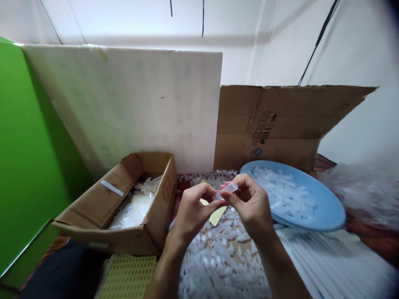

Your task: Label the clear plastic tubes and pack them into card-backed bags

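Both hands meet in the middle of the view, over a heap of translucent plastic pieces (215, 265). Between them is a small, clear, tube-like plastic piece (230, 188), lying slightly tilted. My left hand (199, 205) pinches its left end between thumb and fingers. With thumb and curled fingers, my right hand (251, 201) grips the right end. Just behind and below the fingers lies a yellow paper sheet (217, 216), partly hidden by the hands. The fingers cover part of the held piece, so its exact shape is unclear.
A cardboard box (156, 232) with white plastic items stands left. At right, a blue basin (330, 207) bears many translucent pieces, beside clear plastic bags (368, 191) and a white stack (330, 257). Yellow label sheets (129, 274) lie front left. Cardboard (289, 120) stands behind.
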A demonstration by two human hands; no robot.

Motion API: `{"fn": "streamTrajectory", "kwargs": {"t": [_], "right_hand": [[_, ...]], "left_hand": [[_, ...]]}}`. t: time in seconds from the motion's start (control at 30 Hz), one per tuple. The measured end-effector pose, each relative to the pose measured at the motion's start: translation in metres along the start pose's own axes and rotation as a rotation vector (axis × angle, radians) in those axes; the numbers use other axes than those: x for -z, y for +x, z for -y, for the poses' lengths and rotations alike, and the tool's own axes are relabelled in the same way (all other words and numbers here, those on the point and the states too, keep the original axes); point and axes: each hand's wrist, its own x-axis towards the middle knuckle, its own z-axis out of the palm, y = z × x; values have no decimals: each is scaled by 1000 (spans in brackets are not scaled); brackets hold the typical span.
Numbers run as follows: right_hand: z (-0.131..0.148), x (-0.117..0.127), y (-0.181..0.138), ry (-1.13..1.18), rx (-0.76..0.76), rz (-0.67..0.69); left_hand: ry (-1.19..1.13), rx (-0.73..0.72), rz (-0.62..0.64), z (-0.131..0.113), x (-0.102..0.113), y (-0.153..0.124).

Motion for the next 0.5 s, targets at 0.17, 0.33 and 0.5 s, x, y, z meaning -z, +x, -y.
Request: {"fn": "streamTrajectory", "kwargs": {"t": [0.17,0.33,0.5], "right_hand": [[-5,-5,1,-33,7,-146],[0,5,6,56,-51,134],[-5,-1,6,46,-72,64]], "left_hand": [[75,22,-45,-4,-7,0],[10,32,299,-1,11,1],[184,-4,220,8,10,2]]}}
